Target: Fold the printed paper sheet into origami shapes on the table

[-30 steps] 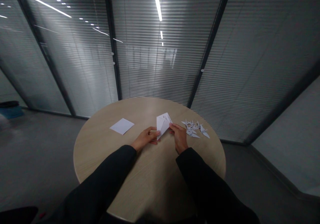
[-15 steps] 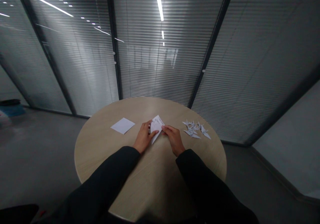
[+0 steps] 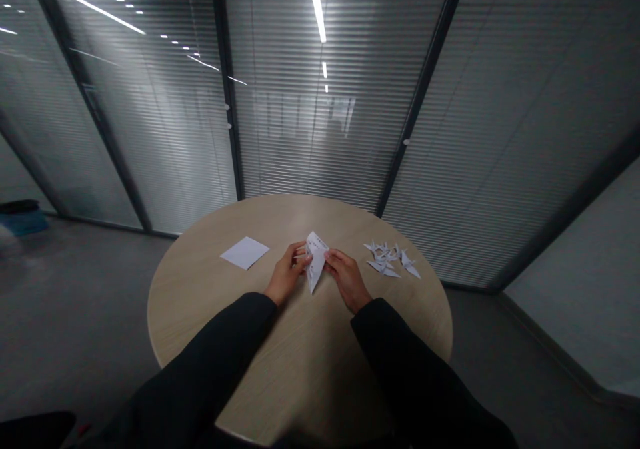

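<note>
A folded white paper with small printed marks stands up between my hands, its narrow point aimed down toward the table. My left hand pinches its left side, and my right hand holds its right side with the fingertips. Neither hand rests on the round wooden table as far as I can tell. A flat square of white paper lies to the left of my left hand. To the right of my right hand sits a small heap of several white origami cranes.
The round table has a pale wood top, with a dark floor around it. Behind it stands a glass partition with horizontal blinds and dark frames. A blue object sits on the floor at the far left.
The paper has narrowed into a slimmer folded point, and both hands have drawn in closer around it. The flat sheet and the cranes stay where they were.
</note>
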Demonstrator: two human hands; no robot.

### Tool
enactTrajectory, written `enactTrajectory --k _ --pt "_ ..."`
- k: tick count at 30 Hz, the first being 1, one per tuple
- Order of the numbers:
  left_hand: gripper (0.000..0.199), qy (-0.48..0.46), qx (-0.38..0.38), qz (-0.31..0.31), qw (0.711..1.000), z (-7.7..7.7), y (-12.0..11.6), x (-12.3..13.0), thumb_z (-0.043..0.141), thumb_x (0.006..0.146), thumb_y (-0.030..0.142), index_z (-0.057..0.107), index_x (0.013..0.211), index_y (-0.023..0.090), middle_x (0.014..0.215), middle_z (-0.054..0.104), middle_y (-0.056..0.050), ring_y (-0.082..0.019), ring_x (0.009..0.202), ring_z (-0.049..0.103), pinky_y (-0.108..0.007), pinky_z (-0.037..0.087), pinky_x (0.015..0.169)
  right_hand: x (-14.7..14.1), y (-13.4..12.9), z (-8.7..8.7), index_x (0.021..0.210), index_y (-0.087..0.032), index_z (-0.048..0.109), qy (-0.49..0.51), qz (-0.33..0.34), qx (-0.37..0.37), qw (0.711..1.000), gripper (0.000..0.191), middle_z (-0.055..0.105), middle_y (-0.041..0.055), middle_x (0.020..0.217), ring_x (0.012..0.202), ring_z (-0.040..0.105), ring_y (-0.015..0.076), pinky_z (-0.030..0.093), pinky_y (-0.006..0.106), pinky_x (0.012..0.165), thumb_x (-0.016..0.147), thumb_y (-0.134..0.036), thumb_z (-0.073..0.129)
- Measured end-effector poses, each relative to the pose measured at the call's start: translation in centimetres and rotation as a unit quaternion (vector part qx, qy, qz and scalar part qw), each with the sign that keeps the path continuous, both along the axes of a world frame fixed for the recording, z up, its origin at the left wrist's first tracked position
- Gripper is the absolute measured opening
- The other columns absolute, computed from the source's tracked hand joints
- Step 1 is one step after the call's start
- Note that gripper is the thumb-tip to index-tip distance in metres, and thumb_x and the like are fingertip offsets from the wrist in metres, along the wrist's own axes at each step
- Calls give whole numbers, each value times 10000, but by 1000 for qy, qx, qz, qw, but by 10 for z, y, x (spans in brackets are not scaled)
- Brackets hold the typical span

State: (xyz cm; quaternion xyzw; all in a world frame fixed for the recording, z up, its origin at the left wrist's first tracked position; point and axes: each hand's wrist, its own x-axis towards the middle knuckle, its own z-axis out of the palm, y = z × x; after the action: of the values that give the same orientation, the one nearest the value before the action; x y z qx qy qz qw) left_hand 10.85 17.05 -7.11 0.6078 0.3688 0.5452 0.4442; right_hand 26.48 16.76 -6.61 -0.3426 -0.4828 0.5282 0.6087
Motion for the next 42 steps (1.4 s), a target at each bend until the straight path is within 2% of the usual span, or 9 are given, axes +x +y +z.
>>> enactTrajectory --k 4,7,10,15,20,26,32,38,42 --pt "397 -17 5 -1 1000 -1 3 0 605 831 359 532 1171 167 1081 653 -129 -206 875 639 -294 536 640 1 4 -5 853 -176 665 -18 -21 3 1000 316 699 41 838 785 644 194 518 321 749 684 -435 731" --pt "383 -22 -1 8 1000 -1 3 0 585 841 330 515 1185 176 1047 645 -110 -200 873 635 -294 544 638 4 6 -8 1141 -203 579 -79 -81 37 993 452 692 42 853 777 648 206 529 359 746 749 -411 668" --pt "378 -21 -10 28 999 -1 3 1 564 847 287 506 1206 183 955 631 -68 -172 811 628 -271 542 622 8 7 -9 1352 -248 433 -203 -158 132 957 557 639 81 1076 968 617 230 514 403 843 823 -343 580" --pt "394 5 -9 58 998 -1 3 0 496 857 210 488 1248 162 746 559 8 -137 660 579 -266 528 607 10 2 -5 1195 -254 621 -387 -174 281 861 350 454 95 1324 1273 427 243 328 447 1098 927 -265 396" --pt "411 25 -3 65 998 2 2 -3 461 847 170 486 1258 150 705 551 18 -135 630 554 -251 500 594 6 0 -7 1072 -233 659 -438 -166 276 839 283 420 105 1330 1291 400 262 317 458 1110 918 -271 425" --pt "361 34 38 55 997 6 -2 -3 434 842 152 566 1178 153 706 544 15 -125 628 530 -226 469 591 4 4 -12 932 -224 602 -408 -208 225 860 210 465 91 1163 1172 493 264 381 464 1055 784 -365 652" --pt "337 -3 47 67 997 4 4 -5 445 814 135 619 1102 159 731 573 4 -125 629 524 -226 453 583 8 11 -17 942 -233 547 -325 -190 187 907 221 527 74 1087 1046 556 237 504 418 891 732 -223 614" --pt "399 -64 19 91 994 9 5 -8 541 777 135 580 1173 167 673 535 33 -114 590 522 -224 448 559 11 13 -12 1035 -245 517 -152 -139 131 970 356 616 40 1080 1046 601 217 489 396 917 700 -198 628" --pt "464 -104 -19 83 991 14 3 -10 620 747 157 541 1204 156 636 546 46 -115 583 561 -233 465 571 11 10 -8 1087 -239 512 -50 -113 73 990 449 672 40 984 920 658 218 515 387 840 679 -235 699"
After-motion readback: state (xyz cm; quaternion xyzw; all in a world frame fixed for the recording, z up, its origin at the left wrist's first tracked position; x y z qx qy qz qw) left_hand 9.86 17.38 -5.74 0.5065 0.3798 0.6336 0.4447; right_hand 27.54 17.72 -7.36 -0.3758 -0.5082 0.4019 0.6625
